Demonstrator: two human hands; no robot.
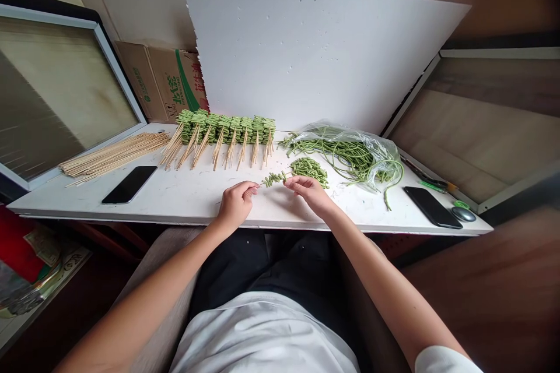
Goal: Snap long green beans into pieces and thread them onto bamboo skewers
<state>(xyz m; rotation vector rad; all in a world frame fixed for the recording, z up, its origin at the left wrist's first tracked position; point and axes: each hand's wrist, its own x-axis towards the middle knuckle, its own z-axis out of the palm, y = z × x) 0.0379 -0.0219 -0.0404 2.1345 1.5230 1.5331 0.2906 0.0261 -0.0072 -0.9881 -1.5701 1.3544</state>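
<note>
My left hand (237, 203) is closed around the lower end of a thin bamboo skewer, held near the front of the white table. Short green bean pieces (273, 179) are threaded crosswise along that skewer. At its far end, my right hand (310, 193) pinches a bean piece (287, 179) with thumb and fingertips, touching the skewer's tip. Just behind my right hand lies a heap of cut bean pieces (310, 166). Behind my left hand, finished-looking bean skewers (223, 126) are stacked in a row, their bare stick ends pointing towards me.
Loose bamboo skewers (114, 154) lie on the left, beside a black phone (129, 184). Long whole beans (345, 151) spill from a clear plastic bag (381, 154). Another phone (431, 206) rests at the right, with scissors (426, 178) behind. A white board (319, 52) leans at the back.
</note>
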